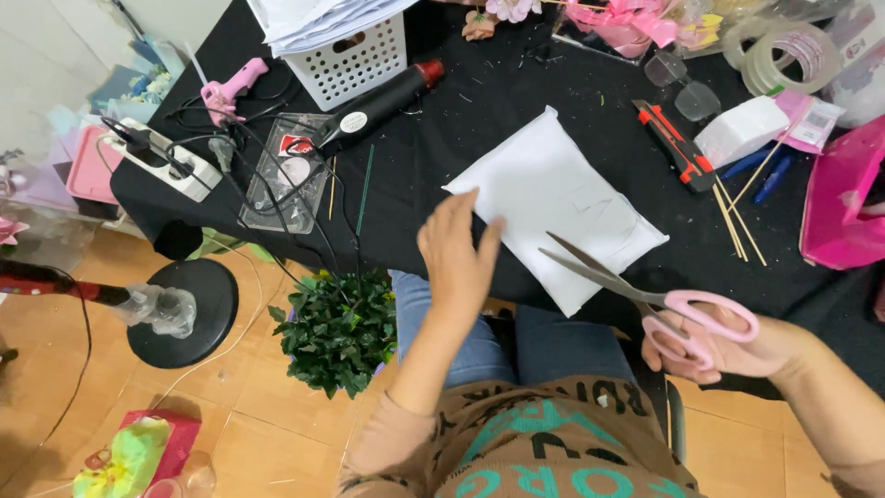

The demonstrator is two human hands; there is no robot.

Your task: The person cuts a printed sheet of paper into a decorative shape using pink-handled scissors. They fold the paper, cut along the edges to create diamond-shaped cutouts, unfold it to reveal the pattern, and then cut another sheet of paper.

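Observation:
A white rectangular sheet (553,207) lies on the black tablecloth (479,120) near the table's front edge. My left hand (456,254) hovers flat with fingers apart at the sheet's near left corner, holding nothing. My right hand (728,346) grips pink-handled scissors (645,295). Their blades are spread open and point left over the sheet's near edge.
A white basket (355,60) of papers, a black heat gun (378,106), a pink glue gun (230,88) and a power strip (161,161) with cables sit at left. A red utility knife (678,143), tape rolls (784,55), wooden sticks (737,221) and a pink box (843,198) lie at right. A potted plant (336,332) stands on the floor.

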